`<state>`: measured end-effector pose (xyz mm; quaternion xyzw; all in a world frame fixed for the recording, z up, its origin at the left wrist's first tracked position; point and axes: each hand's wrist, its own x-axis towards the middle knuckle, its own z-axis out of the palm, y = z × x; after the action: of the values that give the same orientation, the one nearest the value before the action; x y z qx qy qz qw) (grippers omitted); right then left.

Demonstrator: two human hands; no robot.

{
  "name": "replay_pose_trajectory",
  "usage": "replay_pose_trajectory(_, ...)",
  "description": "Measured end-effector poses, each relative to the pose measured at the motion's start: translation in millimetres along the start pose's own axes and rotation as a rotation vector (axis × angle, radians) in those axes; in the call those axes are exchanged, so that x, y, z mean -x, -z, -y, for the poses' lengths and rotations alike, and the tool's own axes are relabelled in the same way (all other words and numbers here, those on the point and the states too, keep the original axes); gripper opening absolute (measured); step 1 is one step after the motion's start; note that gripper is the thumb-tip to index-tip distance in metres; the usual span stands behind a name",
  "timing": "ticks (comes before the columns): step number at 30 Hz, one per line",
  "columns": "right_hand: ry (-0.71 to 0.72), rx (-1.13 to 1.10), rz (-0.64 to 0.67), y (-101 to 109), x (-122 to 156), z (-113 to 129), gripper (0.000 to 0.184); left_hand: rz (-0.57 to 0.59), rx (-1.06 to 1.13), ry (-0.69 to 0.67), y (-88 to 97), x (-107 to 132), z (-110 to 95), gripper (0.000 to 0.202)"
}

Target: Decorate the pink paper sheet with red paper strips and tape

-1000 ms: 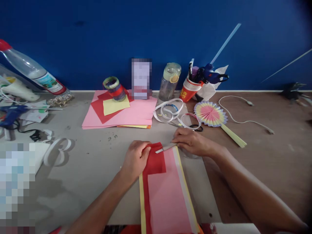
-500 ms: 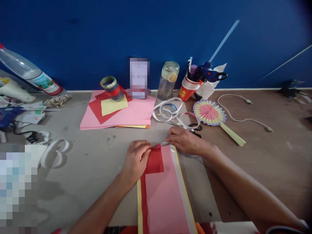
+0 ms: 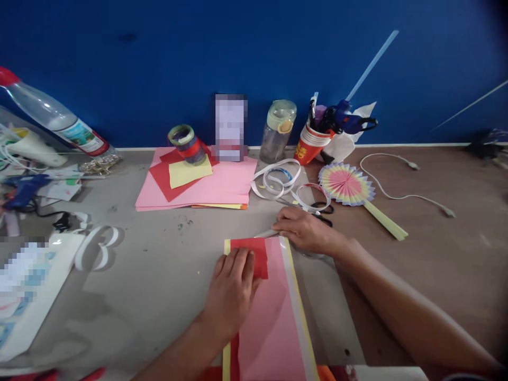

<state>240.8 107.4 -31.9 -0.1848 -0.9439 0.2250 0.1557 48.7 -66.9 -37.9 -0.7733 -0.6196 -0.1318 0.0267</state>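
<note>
In the middle of the near table lies a long layered paper strip: pink paper over red and yellow, with a whitish band along its right side. Across its far end rests a smaller red paper piece. My left hand lies palm down on this red piece, fingers extended and flat, holding nothing. Just beyond the far right corner, my right hand is closed in a pinch on a thin pale pointed strip, whose kind I cannot make out. It points left along the paper's far edge.
A pink paper stack carries a tape roll. Behind stand a phone, a clear bottle and a paper cup of tools. Tape rings, scissors and a paper fan lie right. A glue gun lies left.
My left hand has moved from pinching the far left corner to lying flat on the small red piece, which now lies flatter. My right hand stays near the far right corner. The view has shifted slightly.
</note>
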Motion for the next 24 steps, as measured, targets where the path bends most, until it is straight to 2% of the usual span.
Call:
replay_pose_trajectory(4,0.01,-0.003,-0.005,-2,-1,-3,0.02,0.024,0.003,-0.009,-3.8,12,-7,0.046)
replay_pose_trajectory(9,0.039,-0.036,0.018,-2,-3,-11,0.019,0.072,0.01,-0.018,-8.7,18,-6,0.055)
replay_pose_trajectory(16,0.048,-0.013,0.019,-7,-9,-10,0.018,0.073,-0.002,0.002,-11.5,20,-8,0.055)
replay_pose_trajectory(24,0.117,0.033,0.074,-12,-37,-3,0.016,0.056,-0.02,-0.011,-9.2,18,-8,0.055)
